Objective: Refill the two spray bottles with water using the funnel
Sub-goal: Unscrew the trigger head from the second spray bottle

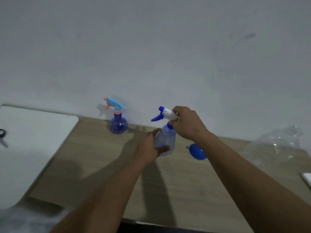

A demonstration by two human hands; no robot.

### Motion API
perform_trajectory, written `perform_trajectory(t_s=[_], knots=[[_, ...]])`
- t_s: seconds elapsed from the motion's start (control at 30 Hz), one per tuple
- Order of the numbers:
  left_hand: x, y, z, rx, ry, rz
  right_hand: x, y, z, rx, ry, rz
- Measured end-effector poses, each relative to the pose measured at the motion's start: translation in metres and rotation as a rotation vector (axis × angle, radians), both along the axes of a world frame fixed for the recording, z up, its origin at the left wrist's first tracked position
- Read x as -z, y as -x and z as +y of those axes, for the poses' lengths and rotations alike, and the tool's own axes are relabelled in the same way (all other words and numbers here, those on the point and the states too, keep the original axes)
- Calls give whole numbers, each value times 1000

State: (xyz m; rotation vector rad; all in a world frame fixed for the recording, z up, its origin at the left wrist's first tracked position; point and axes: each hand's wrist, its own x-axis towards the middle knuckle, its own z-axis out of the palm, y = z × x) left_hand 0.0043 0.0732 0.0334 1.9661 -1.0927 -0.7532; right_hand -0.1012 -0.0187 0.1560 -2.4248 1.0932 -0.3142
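A clear bluish spray bottle [166, 138] with a white and blue trigger head [164, 113] stands near the middle of the wooden table [94, 165]. My left hand [149, 147] grips its body from the left. My right hand [186, 123] is closed on the back of the trigger head and the neck. A second, round blue spray bottle [118, 122] with a light blue and pink trigger head stands upright by the wall, to the left and apart from my hands. A blue funnel [197, 151] lies on its side on the table, partly hidden behind my right forearm.
A large clear plastic water bottle [276, 145] lies at the right by the wall. A white board [33, 140] covers the left side, with scissors [2, 136] at its left edge. A white object [307, 179] sits at the right edge. The grey wall is right behind the table.
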Motion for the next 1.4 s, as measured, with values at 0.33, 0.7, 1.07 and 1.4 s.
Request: perform_trajectory(t_s=[0.33,0.7,1.07,1.4], knots=[[-5,130,38,76,55,183,11,140,47,185,-118,-173],[28,194,54,60,59,139,84,194,98,466,-278,-586],[46,196,43,-143,94,339,115,182,94,497,-347,-779],[59,188,34,-100,83,215,127,181,82,374,-427,-835]])
